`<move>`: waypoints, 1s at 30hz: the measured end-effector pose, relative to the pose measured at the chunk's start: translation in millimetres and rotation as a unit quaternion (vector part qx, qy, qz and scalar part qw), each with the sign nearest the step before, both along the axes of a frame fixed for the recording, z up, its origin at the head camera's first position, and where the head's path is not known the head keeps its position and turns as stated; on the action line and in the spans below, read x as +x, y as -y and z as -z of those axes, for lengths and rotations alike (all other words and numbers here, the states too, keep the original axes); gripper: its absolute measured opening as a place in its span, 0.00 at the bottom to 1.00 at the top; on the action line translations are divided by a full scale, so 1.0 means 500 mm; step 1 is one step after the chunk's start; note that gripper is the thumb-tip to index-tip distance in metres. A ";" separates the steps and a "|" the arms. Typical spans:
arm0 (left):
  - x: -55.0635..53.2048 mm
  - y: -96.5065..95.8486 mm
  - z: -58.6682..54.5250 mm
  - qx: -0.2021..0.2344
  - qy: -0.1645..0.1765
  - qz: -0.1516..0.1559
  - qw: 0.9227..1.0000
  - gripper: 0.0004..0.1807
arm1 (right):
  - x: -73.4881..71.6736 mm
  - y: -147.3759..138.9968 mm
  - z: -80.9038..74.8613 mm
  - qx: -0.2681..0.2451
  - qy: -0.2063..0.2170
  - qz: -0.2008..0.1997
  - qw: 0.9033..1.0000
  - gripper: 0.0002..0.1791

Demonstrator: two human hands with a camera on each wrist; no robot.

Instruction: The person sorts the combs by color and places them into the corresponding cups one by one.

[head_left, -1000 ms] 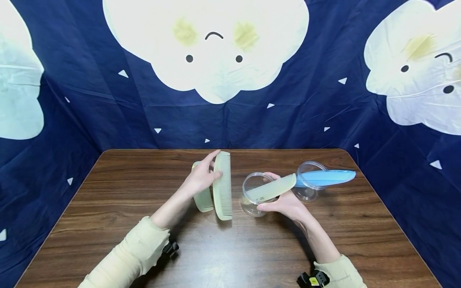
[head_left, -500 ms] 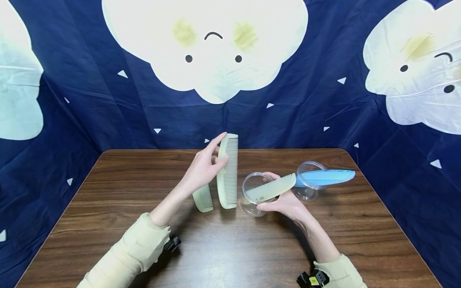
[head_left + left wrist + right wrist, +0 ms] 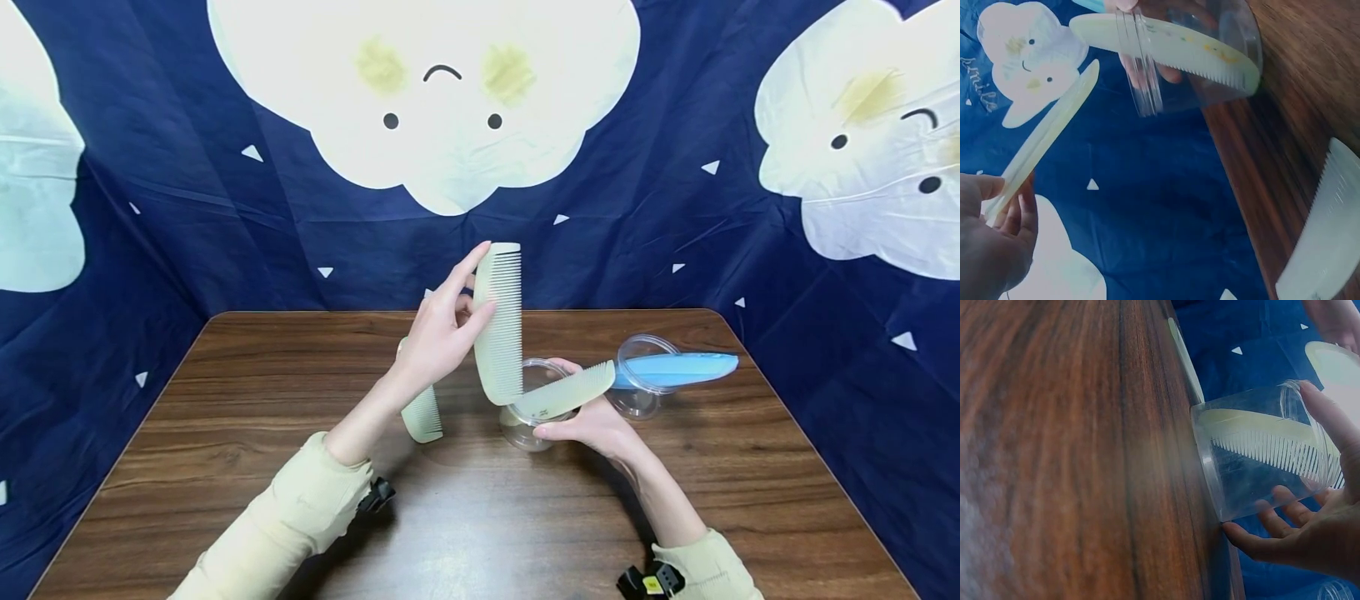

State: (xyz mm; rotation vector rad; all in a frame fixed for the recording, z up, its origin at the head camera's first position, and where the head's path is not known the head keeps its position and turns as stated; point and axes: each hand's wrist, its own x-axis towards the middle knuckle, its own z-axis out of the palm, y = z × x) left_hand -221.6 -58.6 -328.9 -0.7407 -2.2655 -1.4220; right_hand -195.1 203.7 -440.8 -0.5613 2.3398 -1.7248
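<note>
My left hand (image 3: pixel 442 333) pinches a pale green comb (image 3: pixel 500 333) near its upper end. The comb stands nearly upright above the table, and its lower end overlaps the rim of a clear plastic jar (image 3: pixel 523 435) in the head view. Thumb and fingers of my right hand (image 3: pixel 592 423) grip that jar round its side. A second pale green comb (image 3: pixel 1260 428) leans inside the jar, its upper end sticking out past the rim to the right. Another pale green comb (image 3: pixel 424 417) lies on the table, partly hidden behind my left hand.
A second clear jar (image 3: pixel 637 404) stands to the right of my right hand with a blue comb (image 3: pixel 678 369) leaning out of it. The wooden table (image 3: pixel 450 533) ends at the back against a dark blue curtain (image 3: pixel 360 250) with white clouds.
My left hand has lifted the pale green comb from beside the other one and carried it up and right to above the jar. My right hand and the jar have stayed in place.
</note>
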 end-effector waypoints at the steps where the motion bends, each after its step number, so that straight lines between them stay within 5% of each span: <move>1: 0.001 -0.005 -0.001 0.001 -0.010 0.001 1.000 0.38 | 0.000 0.000 0.000 0.001 0.000 0.000 1.000 0.55; 21: 0.007 -0.070 0.029 -0.078 -0.167 -0.013 0.983 0.32 | 0.001 0.002 -0.004 0.004 0.004 0.001 1.000 0.58; 30: 0.013 -0.081 0.050 -0.122 -0.201 -0.030 0.971 0.32 | 0.001 0.004 -0.007 0.004 -0.001 -0.003 1.000 0.56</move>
